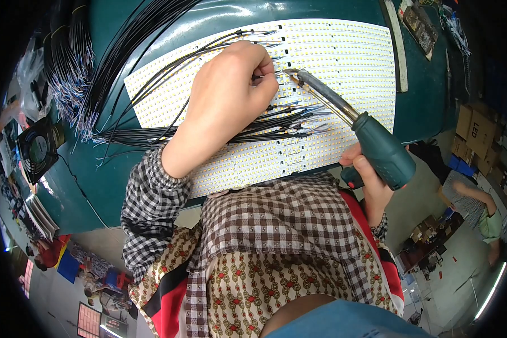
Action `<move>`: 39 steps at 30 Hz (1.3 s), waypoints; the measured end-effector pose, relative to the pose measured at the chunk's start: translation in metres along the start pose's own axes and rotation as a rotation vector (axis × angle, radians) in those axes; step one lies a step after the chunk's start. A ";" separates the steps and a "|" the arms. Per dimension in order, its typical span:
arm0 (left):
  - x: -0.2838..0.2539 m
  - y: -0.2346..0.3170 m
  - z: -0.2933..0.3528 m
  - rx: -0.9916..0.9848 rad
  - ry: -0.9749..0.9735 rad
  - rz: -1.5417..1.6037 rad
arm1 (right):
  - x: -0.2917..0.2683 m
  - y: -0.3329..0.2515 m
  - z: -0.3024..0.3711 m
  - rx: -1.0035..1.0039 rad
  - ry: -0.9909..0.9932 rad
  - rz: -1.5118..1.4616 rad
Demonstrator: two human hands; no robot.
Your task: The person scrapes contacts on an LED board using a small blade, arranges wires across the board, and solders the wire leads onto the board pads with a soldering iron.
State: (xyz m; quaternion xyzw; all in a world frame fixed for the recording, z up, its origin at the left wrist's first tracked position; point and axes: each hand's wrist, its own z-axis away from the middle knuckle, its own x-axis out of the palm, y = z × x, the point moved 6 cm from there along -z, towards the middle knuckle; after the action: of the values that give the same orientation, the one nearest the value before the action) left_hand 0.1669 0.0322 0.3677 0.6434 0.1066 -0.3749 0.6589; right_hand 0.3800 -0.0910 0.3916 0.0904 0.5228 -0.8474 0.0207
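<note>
A white LED panel with rows of small yellow chips lies on the green table. My left hand is over its middle, with thumb and fingers pinched on a thin black wire whose end points at the column of pads. My right hand grips a green-handled soldering gun. The gun's tip is close to my left fingertips, at or just above the pads; contact cannot be made out. Below my left hand, a bundle of black wires lies across the panel. More wires run along its upper left part.
Thick bunches of black wires with bare ends lie at the table's left. A small black fan stands by the left edge. A pale strip and a dark, worn tray are at the right. Cardboard boxes and another person are farther right.
</note>
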 end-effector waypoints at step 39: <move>0.003 -0.002 0.001 0.043 0.105 0.028 | -0.005 0.007 0.000 -0.027 0.019 -0.201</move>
State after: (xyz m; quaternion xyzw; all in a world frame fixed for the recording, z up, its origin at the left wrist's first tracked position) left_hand 0.1673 0.0308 0.3639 0.6776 0.1241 -0.3335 0.6436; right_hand 0.3862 -0.0942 0.3866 0.0453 0.5407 -0.8372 -0.0683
